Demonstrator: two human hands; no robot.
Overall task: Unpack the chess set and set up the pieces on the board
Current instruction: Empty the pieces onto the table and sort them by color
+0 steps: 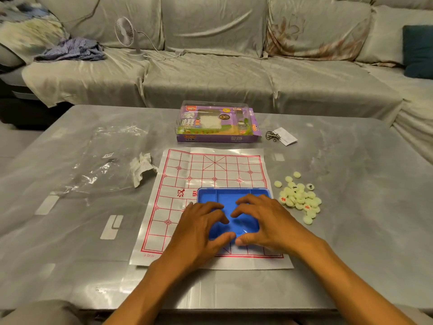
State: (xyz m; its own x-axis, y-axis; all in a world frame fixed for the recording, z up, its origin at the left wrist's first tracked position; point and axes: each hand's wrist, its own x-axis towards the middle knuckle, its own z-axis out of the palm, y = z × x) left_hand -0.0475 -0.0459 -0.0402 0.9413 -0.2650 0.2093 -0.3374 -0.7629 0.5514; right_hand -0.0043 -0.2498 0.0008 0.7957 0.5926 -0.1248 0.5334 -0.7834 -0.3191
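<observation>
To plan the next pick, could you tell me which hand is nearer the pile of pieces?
Right. The right hand lies beside the pile of pieces; the left hand is farther away.

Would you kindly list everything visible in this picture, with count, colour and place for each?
Paper board: one, white with red grid, flat at table centre.
Blue tray: one, blue, on the board's near right part, under both hands.
Chess pieces: a pile, pale cream, some with red or black marks, on the table right of the board.
Box: one, purple with clear lid, beyond the board.
Metal ring puzzle and white card: one each, right of the box.
Crumpled paper: one, white, left of the board.
Clear plastic bag: one, farther left.
Table: one, grey.
Fan: one, white, on the sofa.
Left hand, right hand: on the tray.
</observation>
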